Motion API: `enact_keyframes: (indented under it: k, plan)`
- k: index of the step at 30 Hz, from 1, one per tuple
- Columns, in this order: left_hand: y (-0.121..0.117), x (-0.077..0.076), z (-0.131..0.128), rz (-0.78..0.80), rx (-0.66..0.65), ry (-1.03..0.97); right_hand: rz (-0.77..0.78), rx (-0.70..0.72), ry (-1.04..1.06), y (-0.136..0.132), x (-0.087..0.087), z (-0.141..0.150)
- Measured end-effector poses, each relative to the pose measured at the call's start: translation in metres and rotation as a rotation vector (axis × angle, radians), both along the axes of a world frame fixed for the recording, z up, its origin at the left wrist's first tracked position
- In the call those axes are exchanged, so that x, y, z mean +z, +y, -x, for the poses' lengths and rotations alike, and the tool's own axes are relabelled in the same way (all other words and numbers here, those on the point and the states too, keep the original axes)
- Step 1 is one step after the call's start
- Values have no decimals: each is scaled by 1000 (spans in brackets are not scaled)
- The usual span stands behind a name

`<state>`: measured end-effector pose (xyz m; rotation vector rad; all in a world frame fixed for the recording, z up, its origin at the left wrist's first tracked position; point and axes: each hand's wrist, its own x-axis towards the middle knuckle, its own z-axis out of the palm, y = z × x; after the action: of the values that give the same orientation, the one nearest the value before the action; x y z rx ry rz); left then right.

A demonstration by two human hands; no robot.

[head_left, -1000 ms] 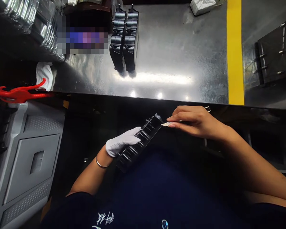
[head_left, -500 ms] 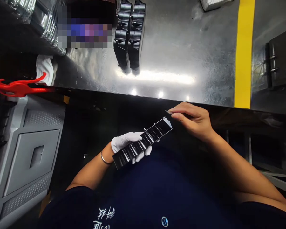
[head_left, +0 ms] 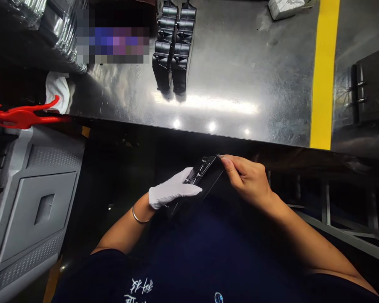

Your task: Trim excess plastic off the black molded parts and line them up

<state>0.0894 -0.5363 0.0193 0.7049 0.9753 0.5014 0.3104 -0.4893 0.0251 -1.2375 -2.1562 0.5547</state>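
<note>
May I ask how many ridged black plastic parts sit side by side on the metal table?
2: the left black part and the right black part, both left of the flat yellow strip.

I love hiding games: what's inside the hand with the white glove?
A black part sticks out past the left hand; the bit behind the white glove is covered.

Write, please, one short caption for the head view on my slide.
A gloved left hand holds a black part, with the bare right hand at its upper end.
</note>
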Motion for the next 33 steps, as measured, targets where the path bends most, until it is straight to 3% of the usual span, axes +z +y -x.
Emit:
enact_keyframes:
  k: [4,7,13,18,20,25,30,33]
  plan:
    - [0,-1,0,5,-17,33,-6,75,-104,1,1,-2]
    - [3,1,-4,-42,14,48,61,124,-12,5,8,-9]
    - [5,4,-17,-236,368,322,-9,75,96,11,19,-16]
    - [-3,-5,-24,-433,319,506,-38,105,171,7,18,-9]
    - [-6,-9,-26,-445,321,529,-22,149,190,6,17,-8]
    - [-14,-17,-29,-401,484,522,99,376,202,6,20,-14]
    - [-15,-16,-24,-511,475,504,-206,270,-92,14,25,-22]
    - [-15,-16,-21,-611,378,529,-241,309,-242,15,27,-24]
